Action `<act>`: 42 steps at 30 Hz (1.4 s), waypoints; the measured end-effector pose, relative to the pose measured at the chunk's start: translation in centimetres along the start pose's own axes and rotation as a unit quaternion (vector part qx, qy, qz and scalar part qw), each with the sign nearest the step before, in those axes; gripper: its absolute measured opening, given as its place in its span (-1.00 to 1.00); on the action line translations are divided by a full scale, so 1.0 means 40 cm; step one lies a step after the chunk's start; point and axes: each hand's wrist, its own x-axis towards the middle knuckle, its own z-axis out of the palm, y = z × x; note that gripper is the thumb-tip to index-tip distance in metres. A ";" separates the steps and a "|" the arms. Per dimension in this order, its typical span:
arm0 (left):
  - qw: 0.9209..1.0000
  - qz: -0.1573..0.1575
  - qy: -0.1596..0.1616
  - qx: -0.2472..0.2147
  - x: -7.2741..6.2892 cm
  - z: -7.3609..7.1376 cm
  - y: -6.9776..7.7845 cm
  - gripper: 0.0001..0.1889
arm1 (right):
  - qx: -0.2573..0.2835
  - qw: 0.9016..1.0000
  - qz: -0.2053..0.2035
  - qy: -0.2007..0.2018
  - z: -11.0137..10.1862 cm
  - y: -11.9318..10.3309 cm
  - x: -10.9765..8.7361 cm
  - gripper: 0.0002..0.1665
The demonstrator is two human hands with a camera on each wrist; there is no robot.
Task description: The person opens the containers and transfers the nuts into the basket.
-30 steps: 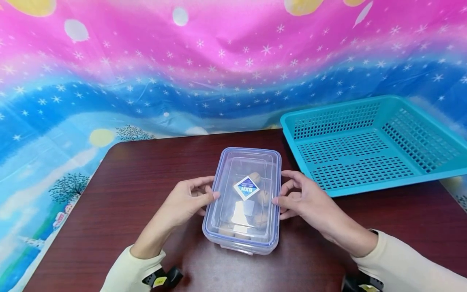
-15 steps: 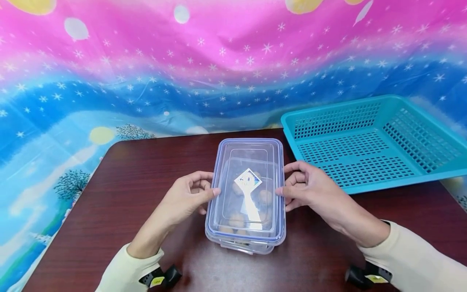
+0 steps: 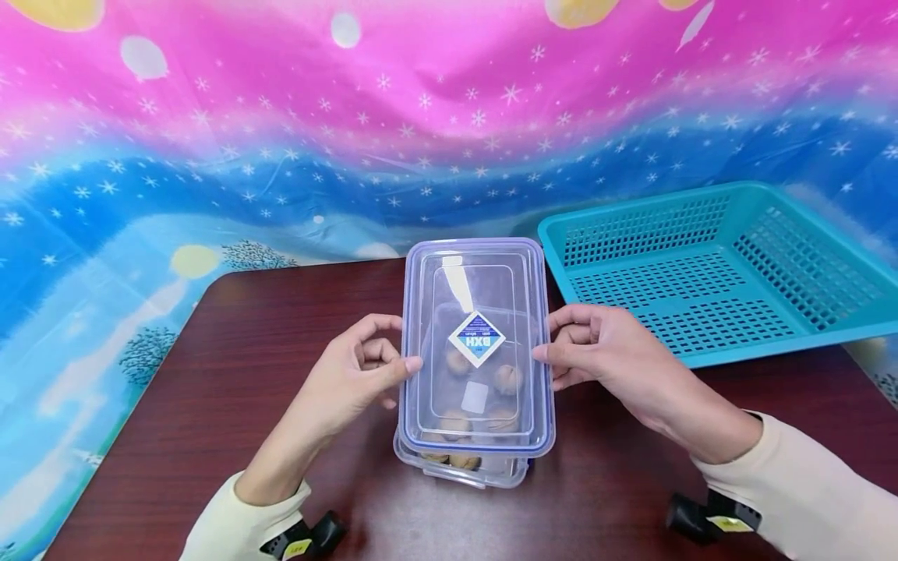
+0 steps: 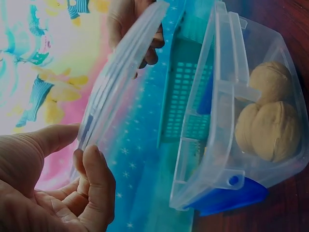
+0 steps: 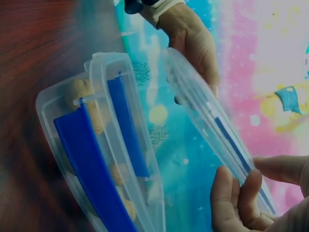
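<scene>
A clear plastic lid (image 3: 463,288) with a purple-blue rim and a diamond-shaped label is held over a transparent food container (image 3: 491,471). My left hand (image 3: 351,370) pinches its left edge, thumb on top. On the opposite edge, my right hand (image 3: 617,358) pinches it the same way. Both wrist views show a gap between the raised lid and the container's rim. Inside the container lie several walnuts (image 4: 273,130), seen through the lid from above. Blue side latches (image 5: 91,164) hang on the container, which stands on the table.
A turquoise perforated basket (image 3: 659,280) stands at the back right of the dark red-brown table (image 3: 210,405), beside my right hand. Behind the table hangs a pink and blue patterned cloth (image 3: 421,140).
Both hands have lifted the lid off the container and shifted it slightly toward the back. The container's near edge and some walnuts now show below it. The basket has stayed put.
</scene>
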 end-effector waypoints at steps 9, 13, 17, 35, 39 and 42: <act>0.999 0.038 0.023 0.027 -0.016 0.001 0.029 -0.61 | -0.083 0.995 -0.030 0.036 -0.009 -0.024 -0.011 -0.46; 0.996 0.064 0.045 0.048 -0.024 -0.001 0.039 -0.70 | -0.134 0.989 -0.034 0.056 -0.010 -0.036 -0.015 -0.53; 0.991 0.094 0.067 0.075 -0.028 -0.002 0.046 -0.76 | -0.155 0.985 -0.032 0.071 -0.011 -0.046 -0.021 -0.57; 0.985 0.105 0.095 0.102 -0.047 0.001 0.052 -0.87 | -0.169 0.976 -0.103 0.095 -0.007 -0.027 -0.029 -0.56; 0.986 0.104 0.081 0.097 -0.045 -0.002 0.045 -0.80 | -0.150 0.977 -0.114 0.096 -0.007 -0.020 -0.032 -0.71; 0.987 0.109 0.073 0.095 -0.043 -0.004 0.039 -0.74 | -0.141 0.979 -0.115 0.094 -0.007 -0.018 -0.033 -0.73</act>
